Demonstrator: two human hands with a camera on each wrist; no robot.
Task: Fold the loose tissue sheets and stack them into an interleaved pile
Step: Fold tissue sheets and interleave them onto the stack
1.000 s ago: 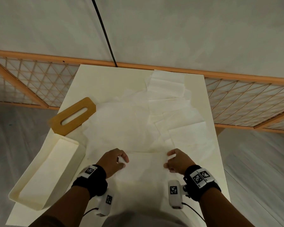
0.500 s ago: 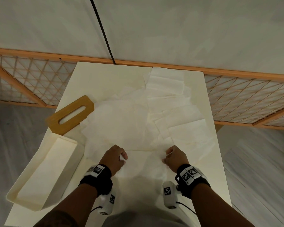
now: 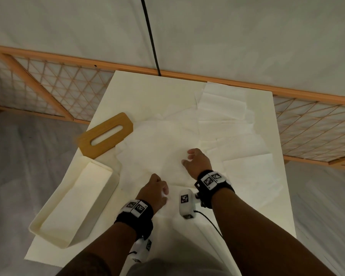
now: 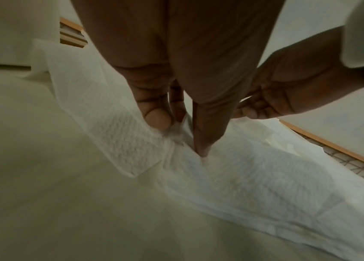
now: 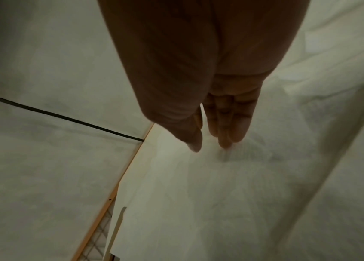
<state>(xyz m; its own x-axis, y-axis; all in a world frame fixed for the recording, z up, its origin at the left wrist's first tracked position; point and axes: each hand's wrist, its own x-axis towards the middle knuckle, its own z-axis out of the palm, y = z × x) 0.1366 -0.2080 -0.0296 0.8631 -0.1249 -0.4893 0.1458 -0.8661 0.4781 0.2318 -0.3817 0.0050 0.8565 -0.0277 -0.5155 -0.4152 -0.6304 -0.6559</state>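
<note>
Your left hand (image 3: 155, 191) pinches the near edge of a tissue sheet (image 4: 232, 173) between thumb and fingers (the fold bunches at your fingertips (image 4: 157, 120)), low on the table (image 3: 127, 92). Your right hand (image 3: 197, 163) reaches out with fingers straight and loose, holding nothing, above the spread loose sheets (image 3: 157, 148), right of the box (image 3: 54, 222).

No readable text or labels.

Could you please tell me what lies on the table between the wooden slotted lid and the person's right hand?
In the head view, only loose tissue sheets cover the table between the wooden lid and the right hand; nothing else lies there.
</note>
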